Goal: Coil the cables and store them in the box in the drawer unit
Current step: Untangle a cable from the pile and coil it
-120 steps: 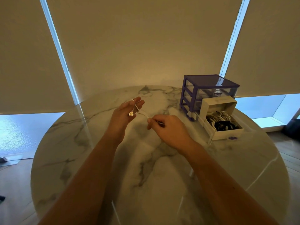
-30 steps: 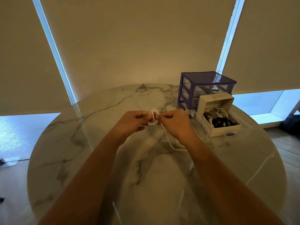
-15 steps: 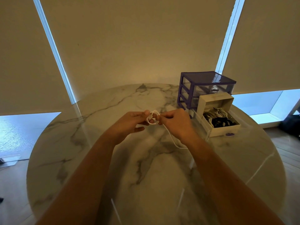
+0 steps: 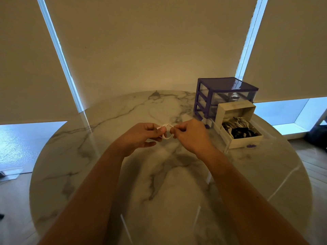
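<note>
While both hands pinch it, the white cable (image 4: pixel 167 134) sits as a small coil over the table (image 4: pixel 88 165).
L hand (image 4: pixel 141 137) thumb + forefinger clamp coil's left side, other fingers curled; R hand (image 4: pixel 190 136) fingertips pinch its right side. Vs 0.5 s ago: loose tail below R hand gone, now wound in. Coil's flat face looks toward camera, its width runs hand to hand. Box (image 4: pixel 237 126) w/ cables sits in drawer unit (image 4: pixel 224 92), right of hands.

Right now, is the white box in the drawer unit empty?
No, the white box sitting in the pulled-out drawer of the drawer unit already holds coiled white and black cables.
</note>
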